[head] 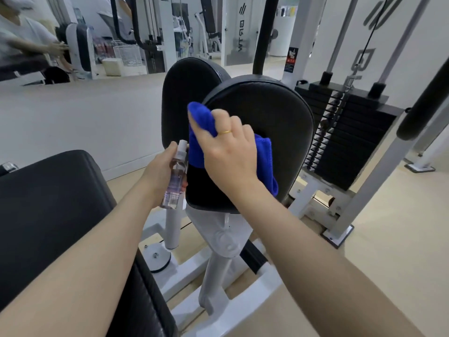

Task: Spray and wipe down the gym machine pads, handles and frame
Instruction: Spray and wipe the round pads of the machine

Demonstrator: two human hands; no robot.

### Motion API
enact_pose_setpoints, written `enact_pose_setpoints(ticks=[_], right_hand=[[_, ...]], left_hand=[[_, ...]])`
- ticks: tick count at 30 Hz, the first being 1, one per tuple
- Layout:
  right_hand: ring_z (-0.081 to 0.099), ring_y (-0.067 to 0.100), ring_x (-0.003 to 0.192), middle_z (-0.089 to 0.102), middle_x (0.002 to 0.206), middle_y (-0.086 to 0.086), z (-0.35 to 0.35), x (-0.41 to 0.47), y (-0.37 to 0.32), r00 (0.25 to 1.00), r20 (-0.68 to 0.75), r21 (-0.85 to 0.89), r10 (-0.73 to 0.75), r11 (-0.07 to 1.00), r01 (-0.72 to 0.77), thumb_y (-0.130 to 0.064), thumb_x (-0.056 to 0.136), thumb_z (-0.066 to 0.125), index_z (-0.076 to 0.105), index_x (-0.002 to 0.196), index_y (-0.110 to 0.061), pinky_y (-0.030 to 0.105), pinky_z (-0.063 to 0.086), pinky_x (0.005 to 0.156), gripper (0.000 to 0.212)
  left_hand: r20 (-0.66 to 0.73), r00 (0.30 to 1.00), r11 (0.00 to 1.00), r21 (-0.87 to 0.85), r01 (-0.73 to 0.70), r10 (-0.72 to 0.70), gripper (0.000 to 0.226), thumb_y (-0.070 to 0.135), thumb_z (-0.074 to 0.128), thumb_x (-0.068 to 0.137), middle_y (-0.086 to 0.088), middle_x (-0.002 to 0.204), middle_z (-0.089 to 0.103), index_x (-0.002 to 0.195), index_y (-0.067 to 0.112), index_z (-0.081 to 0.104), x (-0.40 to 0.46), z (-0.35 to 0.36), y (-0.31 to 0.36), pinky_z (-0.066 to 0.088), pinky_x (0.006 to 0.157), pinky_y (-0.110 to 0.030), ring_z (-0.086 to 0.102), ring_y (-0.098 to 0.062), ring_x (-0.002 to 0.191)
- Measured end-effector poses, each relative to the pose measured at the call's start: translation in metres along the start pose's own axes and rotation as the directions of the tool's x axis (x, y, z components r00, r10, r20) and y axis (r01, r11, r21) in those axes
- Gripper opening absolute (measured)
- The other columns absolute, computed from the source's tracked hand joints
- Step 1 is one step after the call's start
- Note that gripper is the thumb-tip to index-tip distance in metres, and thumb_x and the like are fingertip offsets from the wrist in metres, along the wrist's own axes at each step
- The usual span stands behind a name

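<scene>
My right hand [227, 152] presses a bright blue cloth [201, 117] against the face of the near black pad [279, 113], its fingers curled over the cloth's top. My left hand [161, 171] grips a clear spray bottle [176, 176] upright just left of that pad's edge. A second black pad [187, 86] stands behind the first. Both pads sit on white frame posts [218, 239]. A black seat cushion [53, 203] fills the lower left.
The black weight stack [347, 132] with its white frame [379, 164] stands to the right. A dark padded roller [425, 105] juts in at the far right. A wall mirror [85, 35] at the back reflects a person and other machines. Beige floor lies around.
</scene>
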State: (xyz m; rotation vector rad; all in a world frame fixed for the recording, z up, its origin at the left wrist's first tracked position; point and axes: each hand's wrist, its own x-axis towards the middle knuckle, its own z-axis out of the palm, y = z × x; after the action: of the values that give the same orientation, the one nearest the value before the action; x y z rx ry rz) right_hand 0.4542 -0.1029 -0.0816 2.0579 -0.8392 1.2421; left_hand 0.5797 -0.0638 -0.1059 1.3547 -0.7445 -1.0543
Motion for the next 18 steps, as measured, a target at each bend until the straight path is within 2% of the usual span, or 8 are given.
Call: enact_pose_setpoints(ticks=[2,4,6,8,10,12,15,18], right_hand=[[0.051,0.027,0.067,0.045,0.101,0.011,-0.003,-0.002,0.014,0.985,0.004,-0.045,-0.170,0.984,0.170,-0.011,0.089,0.047,0.067,0.109,-0.015,0.036,0.032,0.058,0.029],[0.050,0.027,0.068,0.049,0.100,0.010,-0.009,-0.003,0.032,0.986,-0.017,-0.123,-0.168,0.979,0.164,-0.010,0.088,0.049,0.065,0.115,-0.017,0.036,0.033,0.058,0.032],[0.049,0.027,0.071,0.053,0.099,0.010,-0.018,-0.008,0.051,0.993,-0.106,-0.158,0.057,0.985,-0.073,-0.007,0.083,0.055,0.061,0.121,-0.020,0.034,0.034,0.058,0.040],[0.053,0.029,0.072,0.058,0.096,0.014,-0.025,-0.021,0.064,0.944,-0.159,-0.056,0.288,0.952,-0.300,-0.002,0.079,0.059,0.059,0.126,-0.016,0.033,0.042,0.059,0.049],[0.057,0.030,0.074,0.058,0.098,0.019,-0.025,-0.042,0.071,0.906,-0.108,0.040,0.409,0.913,-0.407,-0.001,0.082,0.056,0.051,0.132,-0.010,0.031,0.047,0.060,0.051],[0.057,0.027,0.075,0.055,0.101,0.021,-0.019,-0.073,0.067,0.864,-0.017,0.045,0.503,0.864,-0.502,0.000,0.084,0.057,0.043,0.136,-0.005,0.024,0.043,0.060,0.054],[0.051,0.022,0.075,0.048,0.113,0.022,-0.007,-0.112,0.041,0.727,0.226,0.087,0.648,0.731,-0.677,-0.003,0.089,0.056,0.028,0.144,-0.008,0.027,0.046,0.061,0.062],[0.041,0.013,0.082,0.030,0.134,0.020,-0.001,-0.125,0.008,0.485,0.452,0.122,0.748,0.487,-0.865,-0.012,0.095,0.046,0.002,0.150,-0.020,0.025,0.041,0.076,0.071]], left_hand=[[0.010,1.000,1.000,0.013,-0.002,0.002,0.041,0.047,0.040,0.095,-0.004,0.062,0.060,0.077,0.016,0.059,0.000,0.002,0.001,0.045,0.060,-0.032,0.055,-0.019,0.057],[0.023,1.000,0.998,0.058,0.016,-0.017,0.042,0.048,0.040,0.095,-0.004,0.058,0.057,0.073,0.015,0.056,0.001,0.005,0.001,0.045,0.056,-0.030,0.053,-0.017,0.051],[0.050,0.998,0.994,0.106,0.022,-0.027,0.045,0.050,0.040,0.094,-0.006,0.057,0.055,0.070,0.015,0.055,0.005,0.006,-0.001,0.044,0.053,-0.028,0.052,-0.016,0.047],[0.028,0.999,0.983,0.183,0.017,-0.022,0.045,0.054,0.040,0.093,-0.008,0.063,0.058,0.072,0.017,0.057,0.010,0.005,-0.002,0.047,0.056,-0.030,0.056,-0.018,0.054],[0.001,1.000,0.970,0.244,0.005,-0.005,0.045,0.057,0.037,0.092,-0.010,0.074,0.061,0.078,0.019,0.058,0.012,0.001,-0.003,0.049,0.060,-0.032,0.060,-0.021,0.064],[0.003,1.000,0.962,0.271,-0.018,0.018,0.046,0.057,0.035,0.092,-0.012,0.078,0.061,0.080,0.020,0.058,0.010,-0.003,-0.004,0.049,0.059,-0.032,0.060,-0.023,0.065],[-0.019,0.998,0.949,0.311,-0.057,0.066,0.050,0.056,0.030,0.094,-0.012,0.070,0.059,0.088,0.015,0.056,0.006,-0.012,-0.007,0.046,0.056,-0.030,0.057,-0.022,0.059],[-0.002,0.993,0.939,0.327,-0.108,0.115,0.050,0.054,0.027,0.096,-0.013,0.062,0.054,0.098,0.010,0.051,0.003,-0.016,-0.008,0.044,0.051,-0.029,0.053,-0.021,0.051]])
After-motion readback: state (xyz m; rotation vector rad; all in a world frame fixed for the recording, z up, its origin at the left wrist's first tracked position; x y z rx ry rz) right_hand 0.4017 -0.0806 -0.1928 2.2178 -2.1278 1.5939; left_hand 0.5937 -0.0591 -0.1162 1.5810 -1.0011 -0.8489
